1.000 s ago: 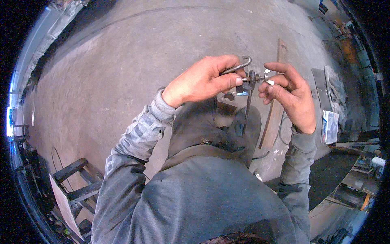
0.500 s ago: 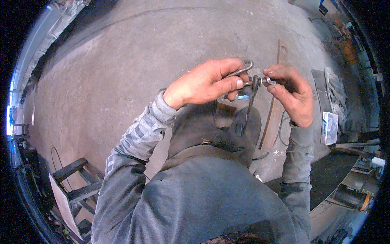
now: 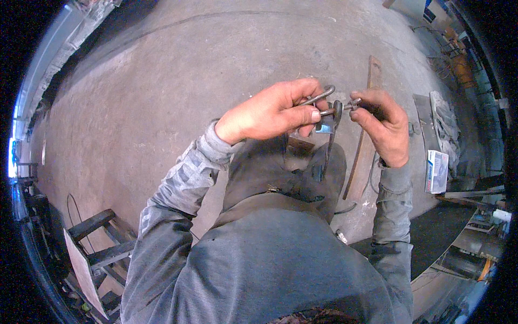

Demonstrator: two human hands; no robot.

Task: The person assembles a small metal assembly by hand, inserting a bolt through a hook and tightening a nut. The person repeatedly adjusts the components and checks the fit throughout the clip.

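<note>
In front of my lap, my left hand is closed around a bent metal rod, its hooked end sticking out past the fingers. The rod's lower leg runs to a dark metal ring just right of the thumb. Beyond the ring, my right hand pinches a small metal wing nut between thumb and fingertips. A dark bar hangs below the ring. Under my left fingers is a metal piece with a shiny blue face; part of it is hidden.
A long brown plank lies on the concrete floor to the right. Farther right are a white and blue box and crumpled plastic sheeting. A dark metal frame stands at lower left.
My right hand has shifted slightly left and its fingers have turned with the wing nut. The rod in my left hand has tilted a little; that hand has barely moved.
</note>
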